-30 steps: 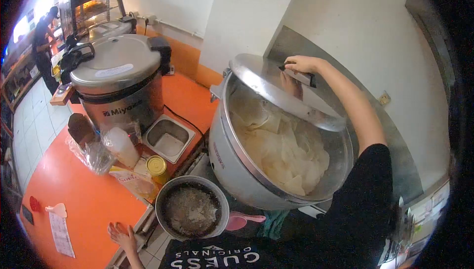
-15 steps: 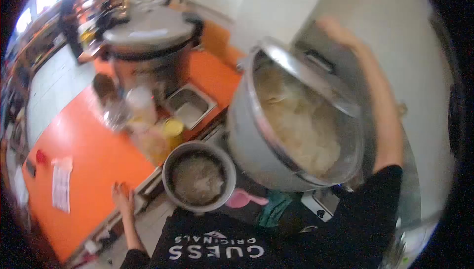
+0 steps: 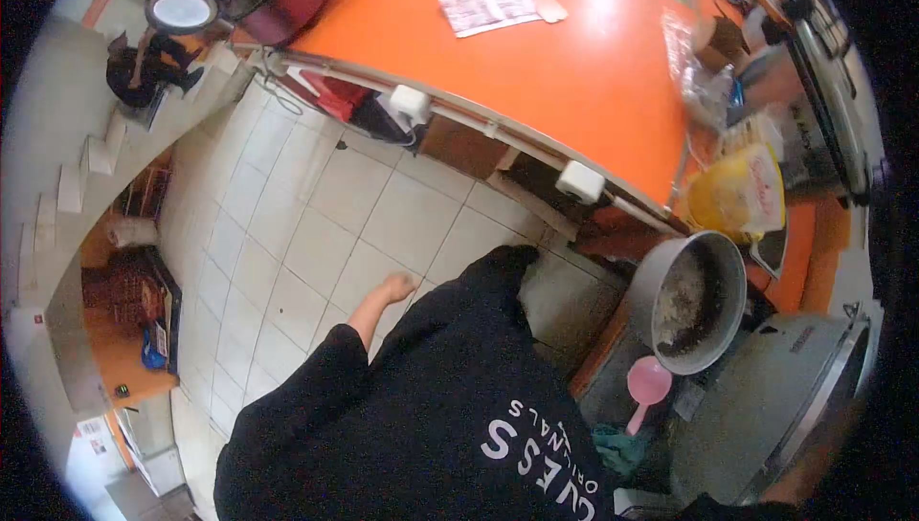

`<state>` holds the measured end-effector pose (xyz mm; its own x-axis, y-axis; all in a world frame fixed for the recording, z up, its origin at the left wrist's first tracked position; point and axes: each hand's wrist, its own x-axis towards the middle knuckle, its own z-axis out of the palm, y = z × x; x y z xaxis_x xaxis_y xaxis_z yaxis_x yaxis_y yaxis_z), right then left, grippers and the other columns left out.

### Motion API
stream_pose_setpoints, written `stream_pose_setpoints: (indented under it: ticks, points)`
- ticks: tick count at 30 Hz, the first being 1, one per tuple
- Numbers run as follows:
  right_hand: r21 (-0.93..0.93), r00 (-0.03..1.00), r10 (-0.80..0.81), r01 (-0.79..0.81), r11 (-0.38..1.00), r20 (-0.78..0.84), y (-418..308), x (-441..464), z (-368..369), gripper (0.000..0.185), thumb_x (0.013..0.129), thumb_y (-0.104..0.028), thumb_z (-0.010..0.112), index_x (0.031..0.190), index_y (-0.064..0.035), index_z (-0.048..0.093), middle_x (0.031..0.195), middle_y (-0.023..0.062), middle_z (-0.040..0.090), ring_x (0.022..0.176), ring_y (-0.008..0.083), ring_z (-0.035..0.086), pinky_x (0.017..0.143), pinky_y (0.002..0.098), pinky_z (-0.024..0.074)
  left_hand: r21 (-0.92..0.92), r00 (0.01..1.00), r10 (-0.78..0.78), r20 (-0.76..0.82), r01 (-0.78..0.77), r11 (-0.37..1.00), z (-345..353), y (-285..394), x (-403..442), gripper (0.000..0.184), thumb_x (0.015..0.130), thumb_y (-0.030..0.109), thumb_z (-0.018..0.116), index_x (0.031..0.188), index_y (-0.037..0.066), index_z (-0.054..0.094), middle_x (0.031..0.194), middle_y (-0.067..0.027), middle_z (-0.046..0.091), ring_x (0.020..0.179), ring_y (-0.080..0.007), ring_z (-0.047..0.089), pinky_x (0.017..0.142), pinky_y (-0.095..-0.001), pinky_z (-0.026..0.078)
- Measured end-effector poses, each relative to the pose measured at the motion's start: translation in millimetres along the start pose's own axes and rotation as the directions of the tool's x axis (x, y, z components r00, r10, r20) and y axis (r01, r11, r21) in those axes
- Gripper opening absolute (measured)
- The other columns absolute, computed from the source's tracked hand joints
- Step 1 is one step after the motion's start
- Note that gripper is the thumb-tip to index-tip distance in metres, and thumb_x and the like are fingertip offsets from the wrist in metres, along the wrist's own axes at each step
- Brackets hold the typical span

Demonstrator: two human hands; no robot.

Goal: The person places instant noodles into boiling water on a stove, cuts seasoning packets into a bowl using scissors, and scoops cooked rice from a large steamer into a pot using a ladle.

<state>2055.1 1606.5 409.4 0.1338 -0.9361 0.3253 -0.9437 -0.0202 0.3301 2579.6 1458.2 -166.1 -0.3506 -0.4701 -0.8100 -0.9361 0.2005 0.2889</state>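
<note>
My left hand (image 3: 395, 288) hangs over the tiled floor, away from the counter, touching nothing that I can see. It looks small and blurred, so how its fingers are held is unclear. Only a blurred part of my right forearm shows at the lower right edge, beside the large grey metal pot (image 3: 756, 406); the right hand itself is out of the picture. Next to that pot is a smaller grey pot (image 3: 643, 282) with whitish-brown contents inside. A pink dipper (image 3: 649, 382) lies below it, close to a green cloth (image 3: 617, 449).
An orange counter (image 3: 593, 62) curves across the top, carrying a printed paper (image 3: 488, 9) and a dark red pot (image 3: 278, 4). A yellow bag (image 3: 737, 191) stands at its right end. Another person (image 3: 144, 71) is by the stairs. White tiles (image 3: 287, 224) cover the floor.
My view has swung left, bringing the floor and stairs into sight. My right hand, earlier near the raised lid of the large pot, has left the picture. My left hand is now over the floor.
</note>
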Motion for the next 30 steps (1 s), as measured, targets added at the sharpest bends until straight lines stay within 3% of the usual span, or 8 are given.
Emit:
stream_pose_setpoints:
  ticks: [4, 8, 11, 14, 20, 21, 22, 30]
  points:
    - [0.132, 0.887, -0.41, 0.442, 0.887, -0.212, -101, 134, 71, 0.02, 0.083, -0.024, 0.053, 0.099, -0.0121, 0.054, 0.087, 0.0026, 0.055, 0.076, 0.0135, 0.057, 0.062, 0.0285, 0.048, -0.173, 0.84, -0.414, 0.349, 0.493, 0.853, 18, -87, -54, 0.063, 0.09, 0.054, 0.035, 0.124, 0.004, 0.051, 0.125, -0.0207, 0.051, 0.117, -0.033, 0.048, 0.092, -0.0449, 0.042]
    - [0.333, 0.806, -0.514, 0.59, 0.735, -0.295, -248, 149, 224, 0.014, 0.075, -0.019, 0.056, 0.088, -0.0136, 0.053, 0.078, 0.0011, 0.052, 0.072, 0.0136, 0.057, 0.061, 0.0267, 0.0488, -0.644, 0.869, -0.171, 0.464, 0.464, 0.608, -5, -94, -35, 0.072, 0.087, 0.06, 0.037, 0.135, 0.007, 0.035, 0.134, -0.0087, 0.045, 0.11, -0.0309, 0.052, 0.093, -0.0408, 0.041]
    - [0.665, 0.9, -0.321, 0.047, 0.745, 0.296, -370, 109, 347, 0.019, 0.076, -0.011, 0.054, 0.095, -0.005, 0.054, 0.085, 0.0089, 0.057, 0.08, 0.025, 0.061, 0.064, 0.0333, 0.0518, -0.814, 0.902, 0.165, 0.399, 0.266, 0.516, 40, -141, 26, 0.07, 0.087, 0.058, 0.04, 0.133, 0.005, 0.039, 0.131, -0.0095, 0.047, 0.111, -0.0276, 0.051, 0.095, -0.0381, 0.041]
    - [0.392, 0.443, -0.164, -0.492, 0.777, 0.881, -425, 33, 478, 0.036, 0.082, -0.023, 0.053, 0.112, -0.0014, 0.052, 0.107, 0.0198, 0.058, 0.103, 0.0333, 0.055, 0.093, 0.0426, 0.0421, -0.645, 0.698, 0.139, 0.702, 0.54, 0.541, 14, -159, 65, 0.066, 0.085, 0.053, 0.05, 0.13, 0.004, 0.043, 0.126, -0.0115, 0.051, 0.111, -0.0256, 0.05, 0.095, -0.0373, 0.041]
    - [0.163, 0.727, 0.226, -0.422, 0.892, 0.648, -416, -119, 714, 0.039, 0.081, -0.023, 0.053, 0.108, 0.0048, 0.056, 0.115, 0.025, 0.054, 0.113, 0.038, 0.046, 0.102, 0.0453, 0.0299, -0.205, 0.847, -0.401, 0.35, 0.486, 0.849, 29, -131, 40, 0.127, 0.045, 0.06, 0.081, 0.138, -0.001, 0.021, 0.126, -0.0268, 0.047, 0.116, -0.0348, 0.047, 0.096, -0.0419, 0.04]
    - [-0.001, 0.396, 0.299, -0.601, 0.799, 0.868, -396, -32, 652, 0.03, 0.083, -0.022, 0.052, 0.097, 0.0019, 0.063, 0.113, 0.0222, 0.056, 0.105, 0.0352, 0.049, 0.091, 0.0458, 0.0369, -0.134, 0.925, -0.297, 0.237, 0.334, 0.933, 60, -149, 52, 0.134, 0.045, 0.06, 0.08, 0.14, -0.001, 0.008, 0.129, -0.0322, 0.039, 0.12, -0.0388, 0.042, 0.097, -0.0439, 0.039]
    - [0.011, 0.623, 0.286, -0.427, 0.904, 0.728, -380, -85, 749, 0.027, 0.08, -0.023, 0.056, 0.087, 0.0008, 0.066, 0.099, 0.0183, 0.063, 0.093, 0.0346, 0.056, 0.089, 0.0469, 0.0379, -0.131, 0.919, -0.319, 0.23, 0.355, 0.926, 62, -138, 54, 0.131, 0.046, 0.06, 0.079, 0.142, 0.003, 0.01, 0.133, -0.0322, 0.032, 0.119, -0.0432, 0.04, 0.095, -0.0502, 0.039]
    - [-0.219, 0.319, 0.479, -0.597, 0.772, 0.818, -345, -67, 906, 0.026, 0.079, -0.023, 0.057, 0.085, 0.0001, 0.066, 0.094, 0.0173, 0.063, 0.089, 0.0334, 0.057, 0.086, 0.0455, 0.0395, -0.075, 0.935, -0.285, 0.209, 0.306, 0.949, 67, -57, 153, 0.107, 0.056, 0.053, 0.076, 0.141, 0.019, 0.022, 0.141, -0.0222, 0.026, 0.123, -0.0478, 0.031, 0.091, -0.0632, 0.033]
